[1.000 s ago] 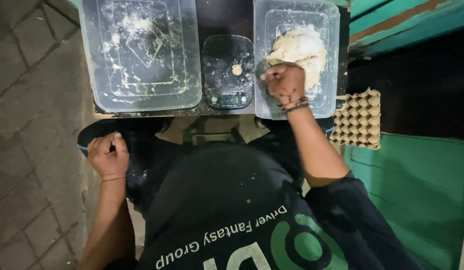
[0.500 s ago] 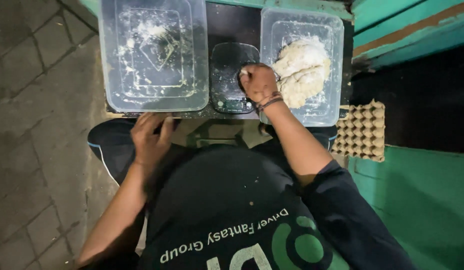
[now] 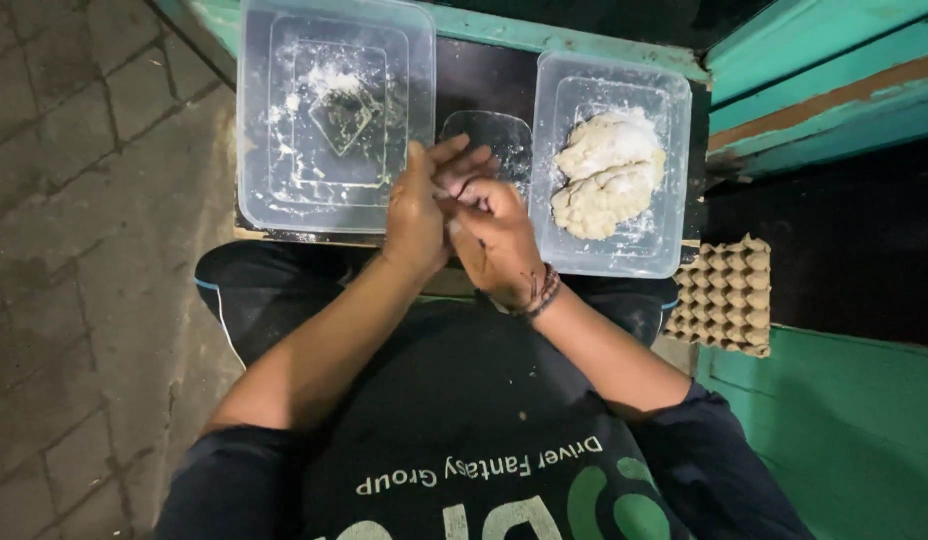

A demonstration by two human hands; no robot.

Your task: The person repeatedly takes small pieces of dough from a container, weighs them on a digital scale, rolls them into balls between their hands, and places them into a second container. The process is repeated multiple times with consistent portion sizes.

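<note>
I take the small dark scale (image 3: 496, 135) in the middle of the worktop (image 3: 471, 75) as my landmark. My two hands meet just in front of it, over its near edge: the left hand (image 3: 419, 205) has its palm turned inward with the fingers stretched toward the scale, and the right hand (image 3: 499, 235) is curled against it, so the two are pressed together. I cannot tell whether anything sits between the palms; whatever may be there is hidden. A beaded bracelet (image 3: 539, 293) rings my right wrist. Left of the scale stands a clear plastic tub (image 3: 259, 120) dusted with flour, with only smears on its floor. Right of the scale is a second clear tub (image 3: 674, 200) that holds a pale lump of dough (image 3: 606, 175), floured on top and well clear of my fingers. Further right of the scale, off the worktop's edge, lies a cardboard egg tray (image 3: 724, 295) beside a green painted wall (image 3: 844, 430). Grey paving (image 3: 74, 250) runs along the left side.
</note>
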